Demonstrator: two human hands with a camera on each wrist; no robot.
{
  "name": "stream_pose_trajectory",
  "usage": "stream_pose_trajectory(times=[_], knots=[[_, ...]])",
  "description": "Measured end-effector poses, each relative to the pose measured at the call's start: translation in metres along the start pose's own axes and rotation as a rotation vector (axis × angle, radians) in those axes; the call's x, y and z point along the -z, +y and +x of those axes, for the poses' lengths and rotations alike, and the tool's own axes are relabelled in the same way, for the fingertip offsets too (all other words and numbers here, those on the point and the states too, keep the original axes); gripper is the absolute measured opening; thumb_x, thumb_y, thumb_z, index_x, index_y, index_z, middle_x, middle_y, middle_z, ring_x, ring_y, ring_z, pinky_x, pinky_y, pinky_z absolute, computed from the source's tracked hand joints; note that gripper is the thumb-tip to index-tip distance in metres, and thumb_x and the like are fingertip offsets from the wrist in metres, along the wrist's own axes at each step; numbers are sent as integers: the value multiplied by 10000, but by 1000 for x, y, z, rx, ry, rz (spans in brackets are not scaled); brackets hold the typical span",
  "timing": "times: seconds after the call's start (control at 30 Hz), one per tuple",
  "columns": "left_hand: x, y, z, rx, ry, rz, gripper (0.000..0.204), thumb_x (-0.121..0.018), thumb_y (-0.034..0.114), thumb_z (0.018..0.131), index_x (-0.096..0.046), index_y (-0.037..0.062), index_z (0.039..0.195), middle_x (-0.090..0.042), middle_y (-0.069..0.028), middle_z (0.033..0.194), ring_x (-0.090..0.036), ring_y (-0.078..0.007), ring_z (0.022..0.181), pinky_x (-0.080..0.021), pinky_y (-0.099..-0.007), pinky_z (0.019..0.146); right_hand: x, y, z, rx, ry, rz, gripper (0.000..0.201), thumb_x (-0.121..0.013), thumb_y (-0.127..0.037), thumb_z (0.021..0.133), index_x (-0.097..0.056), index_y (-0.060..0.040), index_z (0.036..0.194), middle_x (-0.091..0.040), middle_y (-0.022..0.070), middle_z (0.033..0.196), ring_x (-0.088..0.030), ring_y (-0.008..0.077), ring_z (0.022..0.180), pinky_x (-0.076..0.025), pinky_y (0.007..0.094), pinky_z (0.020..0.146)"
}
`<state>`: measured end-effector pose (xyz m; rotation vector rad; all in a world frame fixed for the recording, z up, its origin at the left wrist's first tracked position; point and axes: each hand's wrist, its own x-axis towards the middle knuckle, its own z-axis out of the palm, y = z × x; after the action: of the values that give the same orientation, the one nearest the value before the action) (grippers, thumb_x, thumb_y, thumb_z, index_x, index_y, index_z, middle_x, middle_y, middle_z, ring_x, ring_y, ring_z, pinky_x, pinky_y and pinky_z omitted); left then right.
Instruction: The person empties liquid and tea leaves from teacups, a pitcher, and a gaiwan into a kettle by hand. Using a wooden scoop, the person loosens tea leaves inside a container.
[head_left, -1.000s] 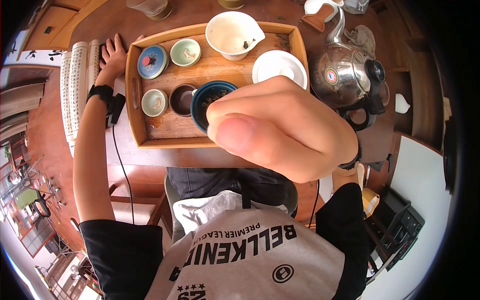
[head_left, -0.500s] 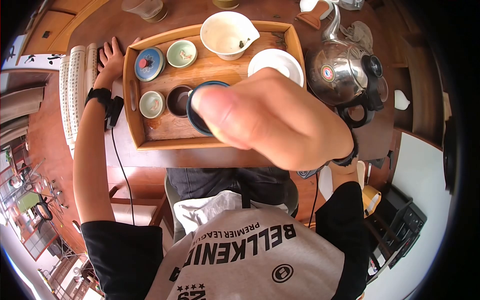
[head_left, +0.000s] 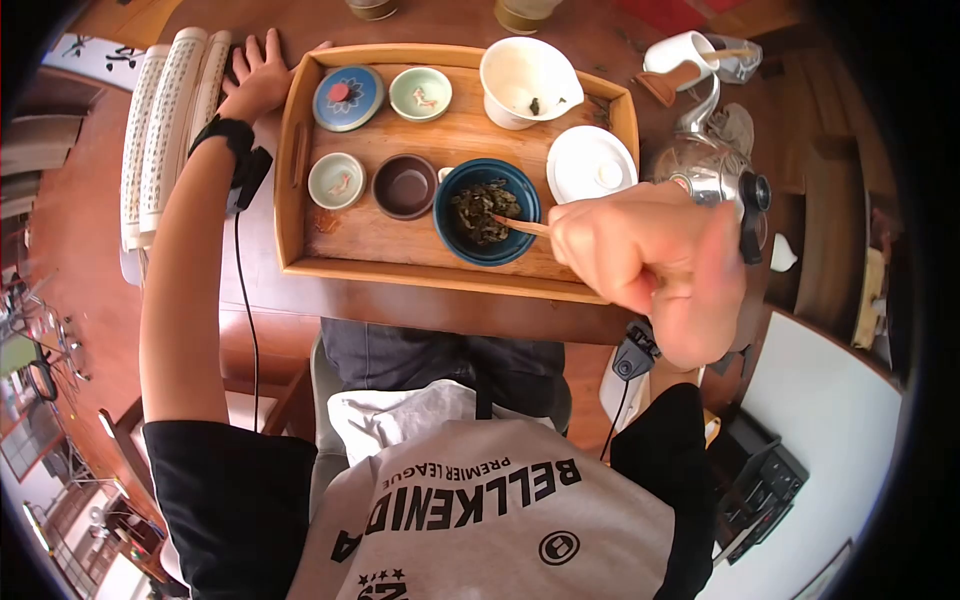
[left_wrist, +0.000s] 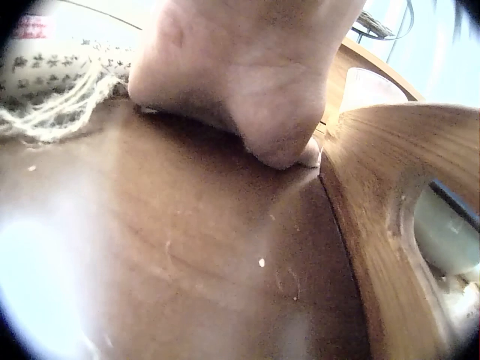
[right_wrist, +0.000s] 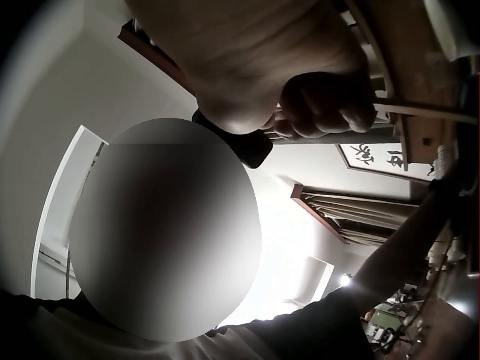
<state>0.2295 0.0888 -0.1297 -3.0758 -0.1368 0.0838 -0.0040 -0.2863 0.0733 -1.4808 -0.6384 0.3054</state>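
My right hand point(head_left: 650, 260) is curled around a thin wooden stick point(head_left: 525, 227) at the right of the tray. The stick's tip is among dark, curled tea leaves point(head_left: 482, 208) inside an uncovered dark blue pot point(head_left: 447, 238). In the right wrist view the stick point(right_wrist: 427, 111) juts out past the curled fingers. My left hand point(head_left: 257, 83) rests on the table with its fingers spread, between rolled-up scrolls point(head_left: 165, 140) and the tray's left end. The left wrist view shows the heel of that hand point(left_wrist: 247, 82) beside the tray's wooden handle side.
The wooden tray point(head_left: 380, 262) also holds a blue lid point(head_left: 350, 108), two pale green cups point(head_left: 420, 95), a brown cup point(head_left: 404, 187), a white pouring bowl point(head_left: 525, 80) and a white lidded bowl point(head_left: 592, 165). Right of it stands a steel kettle point(head_left: 715, 175).
My right hand has moved right and lower, away from the camera, uncovering the stick and tea leaves. The head view has shifted, so the tray appears farther right. My left hand stays on the table.
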Motion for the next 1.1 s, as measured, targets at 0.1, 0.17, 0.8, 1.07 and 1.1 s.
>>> stream_pose_trajectory(times=[0.1, 0.17, 0.8, 1.07, 1.1], knots=[[8, 7, -5, 31, -21, 31, 862, -470, 648, 882, -78, 278, 1555, -49, -117, 1626, -42, -387, 1487, -114, -668, 1121, -2, 0, 1, -33, 44, 183, 617, -157, -487, 1041, -298, -130, 558, -304, -20, 484, -248, 157, 436, -247, 308, 496], [9, 10, -5, 43, -14, 21, 856, -463, 650, 886, -83, 276, 1555, -54, -117, 1625, -48, -391, 1486, -119, -677, 1115, -3, 3, 0, 10, 63, 315, 612, -101, -473, 1044, -300, -147, 567, -301, -22, 487, -233, 156, 436, -232, 320, 493], [48, 29, -37, 86, -82, -165, 1099, -286, 878, 792, -163, 94, 1552, -101, -194, 1613, -39, -387, 1488, -11, -563, 1179, -12, 2, 23, -131, 123, 376, 493, -190, -316, 1026, -203, -173, 554, -208, -50, 482, -131, 117, 460, -171, 294, 484], [50, 31, -36, 122, -146, -155, 1107, -291, 894, 773, -136, 135, 1564, -58, -155, 1627, 9, -359, 1497, 7, -558, 1180, -10, -24, 39, -88, 147, 368, 500, -213, -274, 1008, -193, -183, 517, -185, -62, 443, -105, 120, 415, -142, 299, 448], [50, 30, -35, 124, -149, -155, 1107, -291, 894, 773, -136, 135, 1564, -58, -155, 1627, 9, -359, 1497, 7, -558, 1180, -9, -25, 40, -86, 143, 379, 500, -211, -276, 1007, -192, -182, 515, -182, -64, 438, -101, 120, 413, -140, 298, 448]])
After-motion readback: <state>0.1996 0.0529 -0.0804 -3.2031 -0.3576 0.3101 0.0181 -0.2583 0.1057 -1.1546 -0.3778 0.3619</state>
